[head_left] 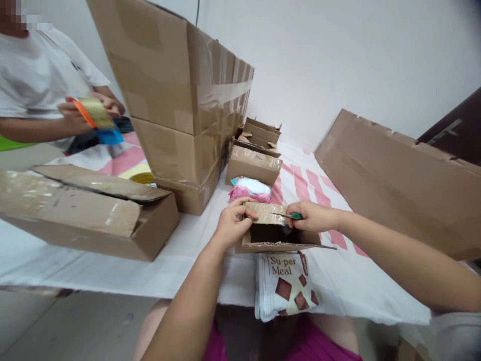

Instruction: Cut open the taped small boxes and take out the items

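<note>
A small cardboard box (263, 247) stands in front of me with its top open, its inside dark. My left hand (233, 223) grips the left end of its taped far flap, thumb and fingers around the edge. In my right hand (306, 215) is a green-handled cutting tool (296, 215); its thin blade points left across the flap. Whether it is scissors or a knife cannot be made out. Just this side of the box lies a stack of white pouches (280, 286) printed "Su-per Meal", at the table edge.
Behind the box sit a pink-and-white packet (251, 189) and more open boxes (253, 163). Tall stacked cartons (165, 85) rise at centre-left, with a long box (86, 220) before them. A cardboard sheet (398, 180) leans right. At left, a person (45, 75) holds a tape dispenser (95, 115).
</note>
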The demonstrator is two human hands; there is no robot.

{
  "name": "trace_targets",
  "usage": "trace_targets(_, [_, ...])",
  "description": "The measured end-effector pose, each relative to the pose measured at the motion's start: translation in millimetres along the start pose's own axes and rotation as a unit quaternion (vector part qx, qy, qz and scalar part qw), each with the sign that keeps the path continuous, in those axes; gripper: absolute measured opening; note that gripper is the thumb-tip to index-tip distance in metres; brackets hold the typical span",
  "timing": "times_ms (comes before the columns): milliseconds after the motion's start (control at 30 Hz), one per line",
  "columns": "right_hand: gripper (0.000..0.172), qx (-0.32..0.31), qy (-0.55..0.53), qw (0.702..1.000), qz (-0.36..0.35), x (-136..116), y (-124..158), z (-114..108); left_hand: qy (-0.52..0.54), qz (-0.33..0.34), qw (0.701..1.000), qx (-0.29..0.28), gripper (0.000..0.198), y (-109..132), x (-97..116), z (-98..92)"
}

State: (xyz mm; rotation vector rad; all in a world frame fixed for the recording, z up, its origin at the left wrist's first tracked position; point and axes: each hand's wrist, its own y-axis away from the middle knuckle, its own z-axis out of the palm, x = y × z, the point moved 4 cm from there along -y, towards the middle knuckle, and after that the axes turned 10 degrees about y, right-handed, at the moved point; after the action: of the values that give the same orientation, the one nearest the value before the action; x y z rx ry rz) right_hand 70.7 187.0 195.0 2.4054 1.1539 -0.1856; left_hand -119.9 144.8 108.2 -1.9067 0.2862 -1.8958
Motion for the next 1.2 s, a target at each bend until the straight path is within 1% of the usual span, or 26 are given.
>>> trace_targets(67, [0.014, -0.007, 0.004, 1.0, 0.008, -1.0, 2.5, -1.2, 0.001, -0.005, 1.0, 0.015, 0.019, -1.5, -4.4, -4.9])
trace_targets(133, [0.009, -0.011, -0.006, 1.0, 0.023, 1.2, 7.5, -4.5, -0.003, -0.011, 0.999, 0.048, 0.018, -3.0, -9.4, -13.4])
trace_targets(200, [0.006, 0.004, -0.06, 0.997, 0.043, 7.9, 16.0, -10.6, -0.004, -0.014, 0.998, 0.067, 0.017, -4.0, -12.8, -21.4])
trace_targets(233, [0.005, 0.027, -0.095, 0.994, 0.053, 12.9, 21.8, -15.0, -0.002, -0.013, 0.998, 0.065, 0.017, -4.3, -13.7, -24.1])
trace_targets(333, [0.006, 0.136, -0.161, 0.975, 0.074, 32.7, 47.7, -28.0, 0.014, -0.017, 0.998, 0.055, 0.016, -4.2, -14.4, -28.2])
trace_targets(400, [0.01, 0.205, -0.179, 0.957, 0.097, 49.3, 72.5, -29.4, 0.026, -0.023, 0.998, 0.059, 0.015, -4.0, -14.6, -29.0])
trace_targets(433, [0.013, 0.229, -0.19, 0.948, 0.116, 58.6, 86.6, -25.9, 0.032, -0.025, 0.997, 0.059, 0.014, -4.0, -14.7, -28.7])
trace_targets(467, [0.016, 0.249, -0.202, 0.937, 0.141, 68.7, 101.6, -19.8, 0.037, -0.027, 0.997, 0.057, 0.014, -4.1, -14.8, -28.0])
trace_targets(533, [0.024, 0.28, -0.214, 0.912, 0.208, 89.9, 133.6, 0.3, 0.047, -0.03, 0.997, 0.049, 0.013, -4.0, -14.7, -25.8])
trace_targets(600, [0.03, 0.307, -0.213, 0.886, 0.275, 110.2, 166.6, 28.8, 0.051, -0.028, 0.997, 0.041, 0.013, -3.5, -14.2, -23.4])
trace_targets(667, [0.032, 0.316, -0.204, 0.863, 0.337, 128.2, 197.6, 64.2, 0.044, -0.019, 0.998, 0.037, 0.012, -3.1, -13.7, -21.2])
trace_targets(733, [0.032, 0.279, -0.179, 0.846, 0.418, 145.0, 223.9, 105.6, 0.03, -0.01, 0.999, 0.036, 0.011, -3.5, -14.6, -19.1])
trace_targets(800, [0.035, 0.211, -0.149, 0.821, 0.509, 160.4, 244.3, 147.9, 0.017, -0.005, 0.999, 0.042, 0.01, -4.4, -16.8, -16.5])
trace_targets(867, [0.034, 0.173, -0.124, 0.797, 0.566, 172.9, 257.1, 181.8, 0.01, 0.0, 0.999, 0.051, 0.013, -5.0, -18.7, -13.3])
trace_targets(900, [0.03, 0.167, -0.114, 0.789, 0.58, 178.1, 260.7, 193.9, 0.014, -0.001, 0.998, 0.054, 0.018, -5.0, -19.5, -11.5])
trace_targets(967, [0.023, 0.17, -0.093, 0.783, 0.591, 186.9, 265.1, 208.3, 0.034, -0.011, 0.998, 0.06, 0.035, -4.8, -20.7, -8.5])
trace_targets(1000, [0.022, 0.171, -0.082, 0.783, 0.593, 190.7, 266.8, 211.3, 0.049, -0.019, 0.996, 0.066, 0.043, -4.7, -21.2, -7.7])
trace_targets(1033, [0.023, 0.172, -0.072, 0.784, 0.592, 193.9, 268.5, 212.1, 0.066, -0.028, 0.995, 0.076, 0.047, -4.6, -21.7, -7.8])
trace_targets(1133, [0.029, 0.175, -0.05, 0.793, 0.581, 201.1, 273.9, 206.3, 0.102, -0.052, 0.984, 0.136, 0.037, -4.2, -23.1, -12.5])
trace_targets(1200, [0.028, 0.178, -0.047, 0.798, 0.574, 205.1, 276.0, 200.1, 0.12, -0.067, 0.973, 0.186, 0.033, -3.3, -24.3, -17.4])
